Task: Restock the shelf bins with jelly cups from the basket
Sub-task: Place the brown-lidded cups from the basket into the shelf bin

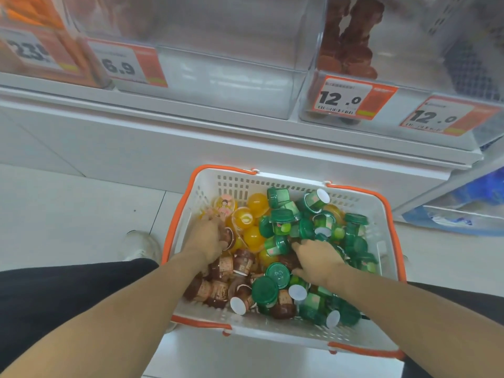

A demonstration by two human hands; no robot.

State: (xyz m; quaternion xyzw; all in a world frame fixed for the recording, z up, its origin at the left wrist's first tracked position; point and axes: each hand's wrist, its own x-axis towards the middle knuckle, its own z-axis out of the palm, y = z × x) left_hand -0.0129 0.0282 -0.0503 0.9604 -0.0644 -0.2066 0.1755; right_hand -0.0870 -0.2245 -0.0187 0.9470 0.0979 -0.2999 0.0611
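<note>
both hands down in the white basket, left hand gripping brown jelly cups, right hand spread loose over green cups, floor free on the left, shelf edge just beyond the rim

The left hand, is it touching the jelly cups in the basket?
Touching. The head view shows the left hand down among the cups in the basket, its fingers curled around a brown jelly cup.

A white basket with orange trim holds green cups, orange cups and brown cups. Upper frame: orange-and-white price tags, clear bins.
</note>
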